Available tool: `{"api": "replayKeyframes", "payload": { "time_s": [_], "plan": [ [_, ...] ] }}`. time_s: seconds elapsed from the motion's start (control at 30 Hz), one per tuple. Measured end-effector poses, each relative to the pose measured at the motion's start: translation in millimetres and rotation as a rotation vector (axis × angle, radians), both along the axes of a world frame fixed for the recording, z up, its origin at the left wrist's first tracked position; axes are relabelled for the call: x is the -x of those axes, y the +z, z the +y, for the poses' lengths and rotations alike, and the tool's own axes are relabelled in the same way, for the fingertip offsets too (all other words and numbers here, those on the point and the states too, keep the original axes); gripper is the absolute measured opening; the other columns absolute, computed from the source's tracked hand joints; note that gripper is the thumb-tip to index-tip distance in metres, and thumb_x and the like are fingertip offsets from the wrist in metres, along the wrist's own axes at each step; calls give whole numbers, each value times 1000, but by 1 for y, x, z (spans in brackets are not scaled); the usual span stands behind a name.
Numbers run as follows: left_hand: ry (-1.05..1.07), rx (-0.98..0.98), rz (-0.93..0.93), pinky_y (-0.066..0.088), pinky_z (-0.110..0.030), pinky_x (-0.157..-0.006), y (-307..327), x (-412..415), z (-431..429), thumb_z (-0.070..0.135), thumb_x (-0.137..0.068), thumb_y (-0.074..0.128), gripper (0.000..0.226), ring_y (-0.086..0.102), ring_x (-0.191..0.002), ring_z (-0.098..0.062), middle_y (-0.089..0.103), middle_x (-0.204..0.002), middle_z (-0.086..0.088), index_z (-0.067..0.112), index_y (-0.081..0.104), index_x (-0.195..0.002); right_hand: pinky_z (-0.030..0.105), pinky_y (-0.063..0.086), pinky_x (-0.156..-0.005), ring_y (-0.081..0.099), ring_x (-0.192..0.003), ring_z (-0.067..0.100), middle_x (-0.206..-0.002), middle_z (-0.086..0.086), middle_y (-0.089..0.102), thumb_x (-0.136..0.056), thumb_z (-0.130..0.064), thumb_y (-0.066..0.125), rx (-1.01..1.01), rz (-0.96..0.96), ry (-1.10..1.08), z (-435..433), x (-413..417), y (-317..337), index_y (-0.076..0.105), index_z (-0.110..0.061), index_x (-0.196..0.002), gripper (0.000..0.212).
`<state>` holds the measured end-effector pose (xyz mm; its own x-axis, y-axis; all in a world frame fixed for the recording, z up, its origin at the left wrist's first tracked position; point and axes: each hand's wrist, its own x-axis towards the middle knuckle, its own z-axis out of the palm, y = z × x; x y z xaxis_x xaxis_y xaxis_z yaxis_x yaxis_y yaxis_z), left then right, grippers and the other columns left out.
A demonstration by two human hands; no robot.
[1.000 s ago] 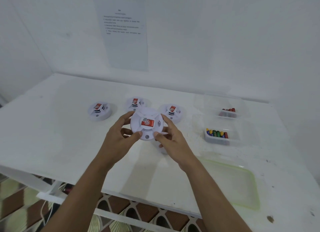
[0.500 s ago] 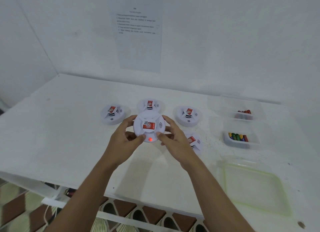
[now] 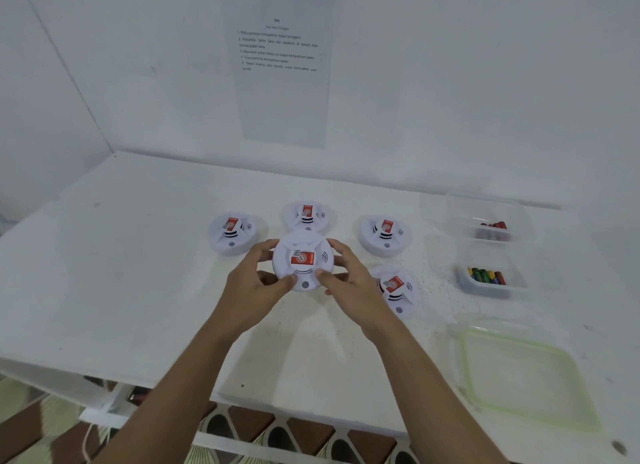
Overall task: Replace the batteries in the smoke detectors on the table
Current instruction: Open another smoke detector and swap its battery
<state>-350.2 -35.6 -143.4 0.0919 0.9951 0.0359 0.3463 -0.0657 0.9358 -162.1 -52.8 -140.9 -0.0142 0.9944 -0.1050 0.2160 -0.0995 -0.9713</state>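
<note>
Smoke detector (image 3: 303, 261) first: where do we have it?

Between both our hands, face up, over the middle of the table (image 3: 138, 290), with four more detectors (image 3: 232, 233) lying around it. We cannot tell whether it rests on the top or hangs just clear.

And our fingers?

Left hand (image 3: 254, 287) and right hand (image 3: 353, 283) are both curled round its rim. The thumbs press on the near face either side of the grey button, and the other fingertips hook over the far edge.

How do we expect it to handle?

Light, we judge: a hollow shell of stiff white plastic, smooth enough to slip if we squeeze only the sloping face. The thin ribs and the centre cap look like the weak parts.

So where do we take hold?

On the rim, at opposite sides. That gives us purchase to turn it over or twist it for the battery door, which is out of sight. The tub of coloured batteries (image 3: 485, 280) sits to our right, well apart.
</note>
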Motion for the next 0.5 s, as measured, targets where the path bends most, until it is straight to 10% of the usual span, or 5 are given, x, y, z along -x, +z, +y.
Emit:
{"api": "replayKeyframes", "payload": {
  "time_s": [0.23, 0.33, 0.5],
  "plan": [
    [93, -28, 185, 42, -5, -66, -11, -1, 6, 31, -79, 77, 39, 63, -92, 3, 68, -101, 18, 31, 63, -115, 23, 56, -79, 66, -94, 6, -105, -13, 70, -97, -22, 62, -34, -188, 47, 8, 7, -7, 62, -21, -118, 21],
    [85, -41, 259, 44, -7, -64, -17, -3, 10, 32, -77, 76, 33, 65, -84, -2, 69, -97, 14, 29, 68, -109, 45, 54, -90, 60, -102, 20, -106, -5, 67, -86, -46, 60, -2, -367, 34, 14, 14, -15, 60, -23, -112, 36],
    [63, -53, 345, 48, -19, -66, -27, -3, 12, 31, -75, 78, 27, 64, -82, -11, 69, -89, 6, 24, 72, -100, 43, 41, -102, 43, -124, 24, -131, 3, 51, -92, -43, 62, 60, -506, 71, 19, 15, -24, 53, -27, -132, 45]
  ]
}}
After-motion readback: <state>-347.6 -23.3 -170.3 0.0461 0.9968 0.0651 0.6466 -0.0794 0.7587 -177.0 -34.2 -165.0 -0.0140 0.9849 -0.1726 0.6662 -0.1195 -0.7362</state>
